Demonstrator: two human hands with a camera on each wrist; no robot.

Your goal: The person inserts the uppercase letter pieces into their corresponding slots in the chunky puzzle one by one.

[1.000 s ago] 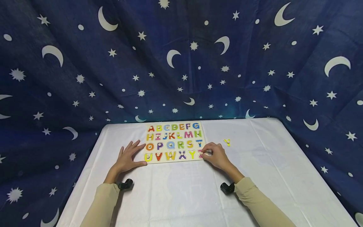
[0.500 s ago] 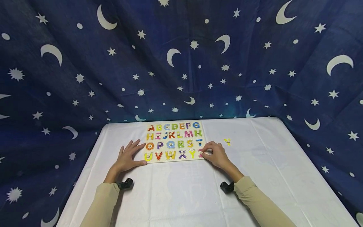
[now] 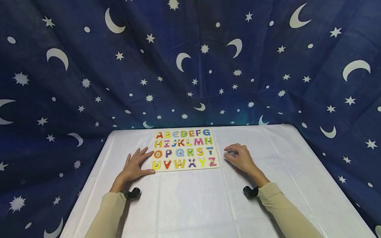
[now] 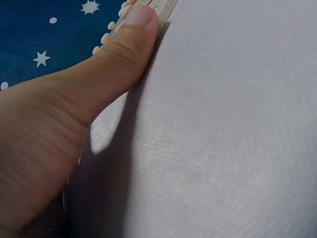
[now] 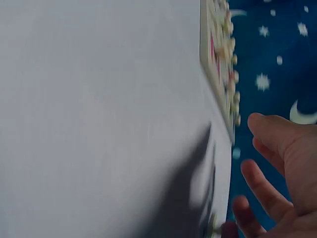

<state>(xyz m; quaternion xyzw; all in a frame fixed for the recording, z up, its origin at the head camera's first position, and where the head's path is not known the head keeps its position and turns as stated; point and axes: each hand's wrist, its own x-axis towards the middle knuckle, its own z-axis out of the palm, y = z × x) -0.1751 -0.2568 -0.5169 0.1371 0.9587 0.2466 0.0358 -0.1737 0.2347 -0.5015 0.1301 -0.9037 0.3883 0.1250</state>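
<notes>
A wooden alphabet puzzle board [image 3: 186, 168] lies flat on the table, with coloured letters in four rows, most bearing a small knob. The pink Z [image 3: 212, 162] lies in the bottom right corner. Beside it, the yellow Y space [image 3: 202, 162] shows no knob. My left hand [image 3: 134, 168] rests at the board's left edge, fingers spread and the thumb [image 4: 138, 22] on its near corner. To the right of the board, my right hand [image 3: 241, 159] hovers with thumb and fingers apart, holding nothing. In the right wrist view, a small yellowish piece [image 5: 214, 225] shows by the fingers.
A white cloth covers the table [image 3: 193, 205]. Behind it hangs a dark blue curtain [image 3: 166, 99] with moons and stars. Black wrist cameras sit on both wrists.
My right hand has let go of the pink Z and moved right, away from the board. It now covers the loose yellow Y in the head view. The left hand stays put.
</notes>
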